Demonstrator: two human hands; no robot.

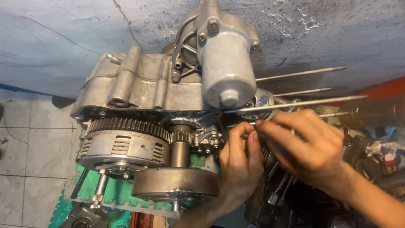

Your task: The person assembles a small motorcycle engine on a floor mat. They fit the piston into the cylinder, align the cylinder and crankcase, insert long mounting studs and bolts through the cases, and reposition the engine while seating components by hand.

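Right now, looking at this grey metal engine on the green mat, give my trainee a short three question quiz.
1. True or false: both hands meet beside the grey metal engine case.
2. Which lies nearest the camera: A the toothed gear ring, B the smooth round clutch drum, C the cylindrical starter motor?
3. What colour is the perforated mat under the engine?

Key: 1 true, the left hand and right hand touch fingertips. 2 B. 3 green.

Single head-worn view, looking steeply down from close range at the grey cast-metal engine case (139, 84) on the bench, white tiled floor (29, 169) at left edge.
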